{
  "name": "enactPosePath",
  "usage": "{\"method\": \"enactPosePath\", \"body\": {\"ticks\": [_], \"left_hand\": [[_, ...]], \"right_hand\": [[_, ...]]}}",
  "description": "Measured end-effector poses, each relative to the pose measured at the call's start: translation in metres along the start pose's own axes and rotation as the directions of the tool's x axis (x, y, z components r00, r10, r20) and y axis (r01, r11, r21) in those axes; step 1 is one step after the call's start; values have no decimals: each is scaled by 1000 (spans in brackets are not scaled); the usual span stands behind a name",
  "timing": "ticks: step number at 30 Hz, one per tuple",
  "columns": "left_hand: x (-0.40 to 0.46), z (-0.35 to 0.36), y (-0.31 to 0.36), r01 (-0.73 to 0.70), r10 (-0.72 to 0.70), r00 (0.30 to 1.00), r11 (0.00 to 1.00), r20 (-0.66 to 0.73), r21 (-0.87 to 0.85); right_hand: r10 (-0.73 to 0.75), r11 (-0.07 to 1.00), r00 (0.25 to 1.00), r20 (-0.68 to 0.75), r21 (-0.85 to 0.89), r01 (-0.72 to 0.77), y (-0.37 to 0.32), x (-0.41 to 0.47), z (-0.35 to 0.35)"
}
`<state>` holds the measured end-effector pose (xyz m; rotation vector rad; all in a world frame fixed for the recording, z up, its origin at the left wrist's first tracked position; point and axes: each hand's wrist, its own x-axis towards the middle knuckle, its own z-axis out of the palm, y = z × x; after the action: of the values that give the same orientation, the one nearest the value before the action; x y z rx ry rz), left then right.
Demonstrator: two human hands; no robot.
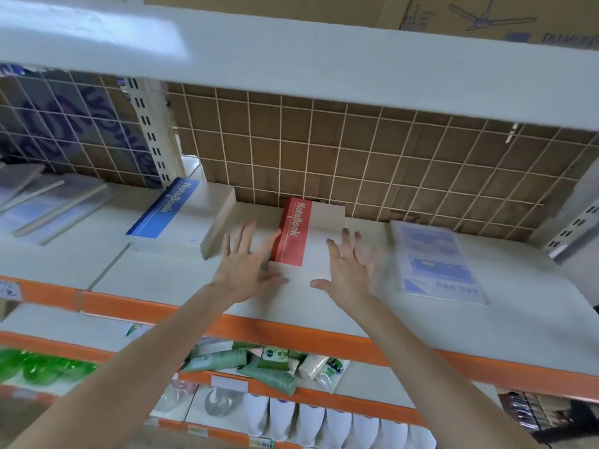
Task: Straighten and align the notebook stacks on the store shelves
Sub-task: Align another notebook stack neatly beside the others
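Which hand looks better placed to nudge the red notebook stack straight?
Probably the left hand: its spread fingers lie against the red notebook stack along its red spine edge. The right hand rests open at the near right corner, better suited to steadying.

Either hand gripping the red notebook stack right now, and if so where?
Neither grips it. The left hand and right hand are open with fingers spread at the front corners of the red notebook stack; blur hides actual contact.

Red notebook stack (293, 233): you see a red band, white lettering, off-white cover.
Blue notebook stack (171, 212): blue band, white lettering.
Shelf edge (291, 335): orange.
Back panel (356, 163): brown behind your white wire grid.
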<state>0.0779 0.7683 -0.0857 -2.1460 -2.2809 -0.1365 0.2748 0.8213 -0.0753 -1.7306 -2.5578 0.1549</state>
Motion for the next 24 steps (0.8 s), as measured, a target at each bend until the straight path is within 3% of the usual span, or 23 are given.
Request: {"method": "enactPosePath", "body": {"ticks": [3,8,13,16,24], "left_hand": [[-22,0,-13,8,-13,993,999,-118,-48],[-75,-9,-75,130,-130,983,991,-126,-9],[-138,-27,-184,288,-283,940,957,-189,3],[-176,-34,-260,391,-384,902,920,-196,-7],[-272,-61,-442,494,-477,851,869,-220,26]], "right_hand": [[-159,987,986,-57,30,161,-38,-6,11],[-341,936,940,-22,82,342,-127,-7,20],[-452,892,892,-28,1,452,-228,-16,29],[-469,879,881,-59,61,472,-299,-18,31],[-595,788,801,-67,143,598,-515,-29,45]]}}
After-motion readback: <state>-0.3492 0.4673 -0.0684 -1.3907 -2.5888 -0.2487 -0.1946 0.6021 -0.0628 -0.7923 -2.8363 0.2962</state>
